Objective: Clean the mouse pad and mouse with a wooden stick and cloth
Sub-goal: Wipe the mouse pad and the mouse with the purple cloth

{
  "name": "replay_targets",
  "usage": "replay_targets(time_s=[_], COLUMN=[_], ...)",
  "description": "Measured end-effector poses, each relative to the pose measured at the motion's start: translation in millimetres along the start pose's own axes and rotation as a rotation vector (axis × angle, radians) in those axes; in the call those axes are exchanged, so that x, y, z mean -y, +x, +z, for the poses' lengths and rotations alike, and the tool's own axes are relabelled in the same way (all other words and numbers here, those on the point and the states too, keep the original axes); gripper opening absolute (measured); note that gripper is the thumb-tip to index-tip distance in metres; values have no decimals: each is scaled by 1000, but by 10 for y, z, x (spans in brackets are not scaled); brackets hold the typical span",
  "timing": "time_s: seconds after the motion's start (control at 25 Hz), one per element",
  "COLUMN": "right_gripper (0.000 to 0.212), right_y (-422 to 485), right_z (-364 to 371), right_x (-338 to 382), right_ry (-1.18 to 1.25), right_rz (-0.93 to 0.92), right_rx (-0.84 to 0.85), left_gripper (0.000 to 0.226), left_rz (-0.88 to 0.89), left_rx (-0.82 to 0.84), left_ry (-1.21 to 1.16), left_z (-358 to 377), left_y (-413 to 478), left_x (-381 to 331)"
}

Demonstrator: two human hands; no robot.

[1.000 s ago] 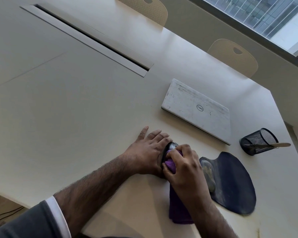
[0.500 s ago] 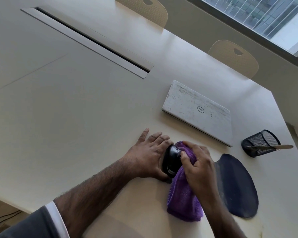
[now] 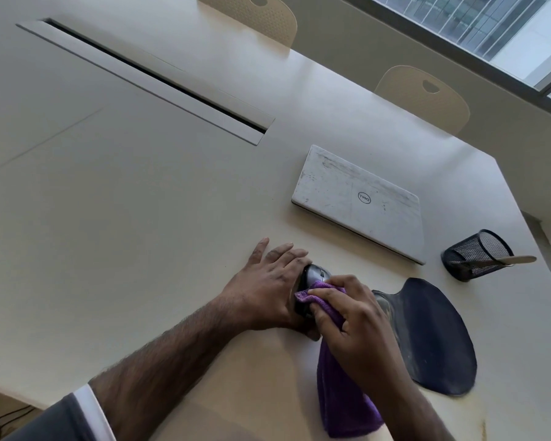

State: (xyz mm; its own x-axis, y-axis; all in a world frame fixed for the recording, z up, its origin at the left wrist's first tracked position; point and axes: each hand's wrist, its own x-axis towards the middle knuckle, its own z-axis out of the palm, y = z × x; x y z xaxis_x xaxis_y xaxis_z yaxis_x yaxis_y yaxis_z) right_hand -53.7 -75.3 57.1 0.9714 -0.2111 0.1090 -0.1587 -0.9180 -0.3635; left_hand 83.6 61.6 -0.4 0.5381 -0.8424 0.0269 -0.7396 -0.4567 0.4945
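At the near left edge, a grey sleeve [image 3: 61, 421] with a white cuff leads up a bare forearm. Near centre, the loose end of a purple cloth [image 3: 341, 405] hangs down onto the pale counter [image 3: 140, 218]. The right hand [image 3: 353, 329] has its fingers curled round the bunched upper part of the cloth and presses it onto the near side of the mouse [image 3: 315, 275]. The mouse is dark with a grey top and sits on the counter just left of the mouse pad, apart from it. The left hand [image 3: 268, 291] braces the mouse from the left. Its fingers lie fairly straight along the far side and its thumb hooks round the near end, so the mouse is held between them.

To the right lies the dark blue mouse pad [image 3: 433, 338], flat on the counter, its glossy wrist rest towards the hands. Farther right, a black mesh cup [image 3: 477, 254] lies tipped on its side with a wooden stick [image 3: 519, 259] poking out of its mouth. Beyond the hands a closed white laptop [image 3: 360, 202] rests flat. Far left, a long cable slot [image 3: 156, 78] runs across the counter. Two beige chairs [image 3: 423, 93] stand at the far edge, beneath a window [image 3: 490, 23].
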Motion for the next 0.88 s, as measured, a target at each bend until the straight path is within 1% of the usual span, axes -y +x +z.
replay_targets(time_s=[0.12, 0.2, 0.44, 0.6, 0.8, 0.88], right_gripper=[34, 30, 23, 27, 29, 31], right_y=[42, 111, 504, 684, 703, 653], right_z=[-23, -30, -10, 37, 115, 54], right_x=[-16, -56, -121, -188, -58, 10], right_ry=[39, 25, 44, 70, -108, -155], right_rz=[10, 8, 39, 86, 103, 79], right_rx=[22, 39, 125, 173, 148, 186], left_gripper=[107, 105, 117, 129, 137, 138], left_rz=[-2, -6, -18, -52, -80, -87], left_rx=[-1, 9, 14, 21, 15, 20], left_ry=[6, 13, -2, 14, -33, -53], left_z=[-3, -1, -12, -6, -43, -39], left_y=[-3, 1, -2, 0, -14, -6], left_x=[21, 24, 3, -14, -59, -55])
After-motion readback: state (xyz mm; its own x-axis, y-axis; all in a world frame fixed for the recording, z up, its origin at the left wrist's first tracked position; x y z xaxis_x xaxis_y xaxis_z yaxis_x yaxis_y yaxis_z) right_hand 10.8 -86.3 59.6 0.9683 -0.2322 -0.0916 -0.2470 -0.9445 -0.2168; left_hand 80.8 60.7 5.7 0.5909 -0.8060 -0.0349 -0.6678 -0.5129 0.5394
